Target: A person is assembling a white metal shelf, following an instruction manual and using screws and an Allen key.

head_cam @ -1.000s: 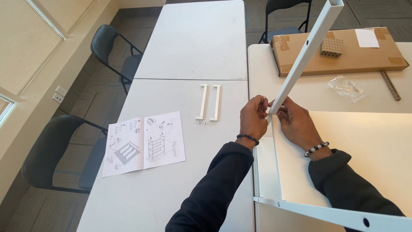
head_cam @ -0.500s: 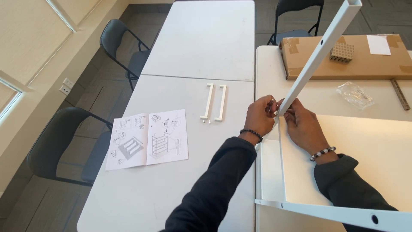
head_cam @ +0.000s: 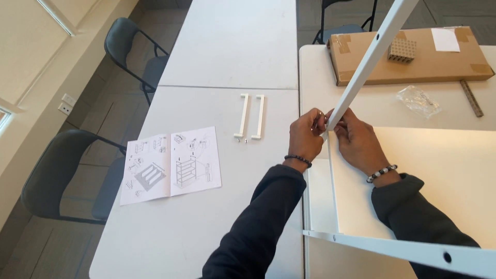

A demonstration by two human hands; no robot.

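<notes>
While both hands pinch the white rail (head_cam: 361,70) at frame center, left hand (head_cam: 306,135) and right hand (head_cam: 357,140) close around its lower end, above the pale panel (head_cam: 439,181) on the tabletop (head_cam: 217,206).

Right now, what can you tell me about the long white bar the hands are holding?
The white bar is long, thin and flat-sided, and looks like painted metal. It has small round holes along its side. It leans up and to the right, out of the top of the picture. Its lower end sits at the corner of the pale shelf board. The left hand and right hand pinch that end from both sides.
</notes>
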